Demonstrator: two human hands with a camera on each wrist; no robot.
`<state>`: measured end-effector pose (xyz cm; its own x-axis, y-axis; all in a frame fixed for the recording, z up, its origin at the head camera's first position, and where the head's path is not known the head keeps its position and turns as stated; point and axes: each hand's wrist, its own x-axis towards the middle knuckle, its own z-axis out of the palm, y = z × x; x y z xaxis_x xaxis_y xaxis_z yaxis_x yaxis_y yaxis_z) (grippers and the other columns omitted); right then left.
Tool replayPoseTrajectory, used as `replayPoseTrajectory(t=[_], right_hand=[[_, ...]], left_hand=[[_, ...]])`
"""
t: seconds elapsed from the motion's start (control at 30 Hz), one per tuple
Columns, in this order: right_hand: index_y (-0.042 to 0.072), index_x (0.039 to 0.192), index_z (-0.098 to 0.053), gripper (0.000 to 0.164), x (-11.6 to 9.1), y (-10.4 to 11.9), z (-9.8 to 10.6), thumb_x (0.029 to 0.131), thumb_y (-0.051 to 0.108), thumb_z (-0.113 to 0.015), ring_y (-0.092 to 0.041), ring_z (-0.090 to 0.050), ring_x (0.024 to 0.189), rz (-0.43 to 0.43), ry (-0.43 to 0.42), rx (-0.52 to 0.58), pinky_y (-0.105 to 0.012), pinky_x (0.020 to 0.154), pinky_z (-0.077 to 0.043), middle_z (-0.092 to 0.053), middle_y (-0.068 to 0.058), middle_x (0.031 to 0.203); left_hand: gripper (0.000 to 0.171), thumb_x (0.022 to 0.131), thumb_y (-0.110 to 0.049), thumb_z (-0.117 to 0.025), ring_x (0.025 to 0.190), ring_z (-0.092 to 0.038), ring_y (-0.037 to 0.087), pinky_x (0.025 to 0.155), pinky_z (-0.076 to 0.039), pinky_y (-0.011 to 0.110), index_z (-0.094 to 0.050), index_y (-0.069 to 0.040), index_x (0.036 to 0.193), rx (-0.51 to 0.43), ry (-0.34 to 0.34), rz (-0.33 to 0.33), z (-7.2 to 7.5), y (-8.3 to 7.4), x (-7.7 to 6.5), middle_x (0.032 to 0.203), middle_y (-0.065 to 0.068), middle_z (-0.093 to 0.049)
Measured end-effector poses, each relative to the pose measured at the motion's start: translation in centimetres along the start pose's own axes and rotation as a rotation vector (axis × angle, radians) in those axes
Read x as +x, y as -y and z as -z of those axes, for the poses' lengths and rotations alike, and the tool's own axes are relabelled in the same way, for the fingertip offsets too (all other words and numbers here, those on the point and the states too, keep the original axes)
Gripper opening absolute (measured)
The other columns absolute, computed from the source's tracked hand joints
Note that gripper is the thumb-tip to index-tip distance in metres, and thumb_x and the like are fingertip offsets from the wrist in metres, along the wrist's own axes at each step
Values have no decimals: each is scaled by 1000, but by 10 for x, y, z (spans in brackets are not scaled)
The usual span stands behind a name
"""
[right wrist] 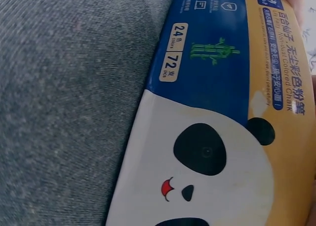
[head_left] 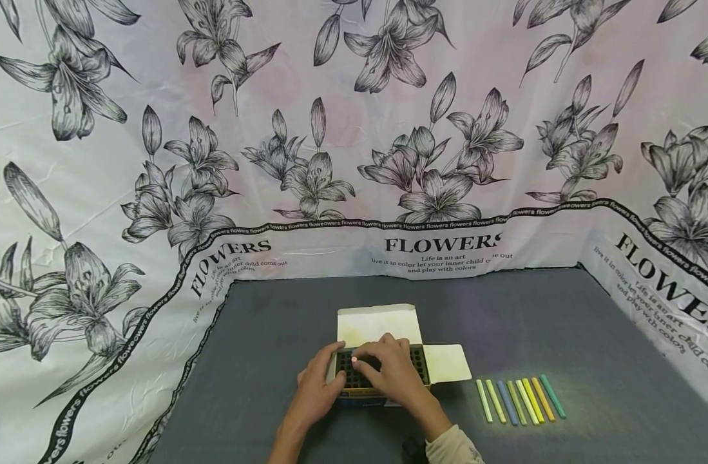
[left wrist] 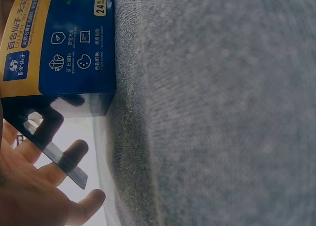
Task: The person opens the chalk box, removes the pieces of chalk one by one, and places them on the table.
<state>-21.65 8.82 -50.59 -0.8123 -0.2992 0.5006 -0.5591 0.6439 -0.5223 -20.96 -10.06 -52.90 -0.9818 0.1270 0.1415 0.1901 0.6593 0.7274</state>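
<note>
An open chalk box [head_left: 382, 392] stands on the grey table, its inner tray [head_left: 420, 364] full of dark round holes. At its left end my left hand [head_left: 315, 386] grips the box, thumb near the front and fingers toward the back corner. In the left wrist view, the fingers [left wrist: 54, 174] of that hand lie around a side flap [left wrist: 69, 169]. Over the tray, my right hand [head_left: 391, 370] pinches a pinkish chalk stick [head_left: 354, 359] between thumb and forefinger; only its tip shows. The right wrist view shows the box's panda-printed front [right wrist: 222, 152].
Several chalk sticks [head_left: 518, 401], in greens, blue, yellows and orange, lie in a row right of the box. The open lid [head_left: 379, 322] stands up behind the tray, and a side flap [head_left: 448, 363] sticks out rightward. A flower-printed sheet [head_left: 330, 251] rises behind the table.
</note>
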Motion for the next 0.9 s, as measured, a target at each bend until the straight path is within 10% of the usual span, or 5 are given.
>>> replayPoseTrajectory(t=[0.53,0.9], right_hand=[[27,84,-70,6,8,11,14,90,25,-68,-4,-46,78,65,-75,195,-42,86,-27,-65,20,93],[26,103,-67,18,6,-3,42,90,14,-67,-9,-51,79,134,-215,187,-42,87,-29,-70,10,83]], left_hand=[[53,89,-25,-59,88,-49,13,86,-30,48,-45,-37,139,2,7,5,-2,1,1,134,-5,-56],[54,89,-24,-60,94,-51,15,87,-30,50,-46,-37,139,8,-9,11,-5,1,0,137,-1,-55]])
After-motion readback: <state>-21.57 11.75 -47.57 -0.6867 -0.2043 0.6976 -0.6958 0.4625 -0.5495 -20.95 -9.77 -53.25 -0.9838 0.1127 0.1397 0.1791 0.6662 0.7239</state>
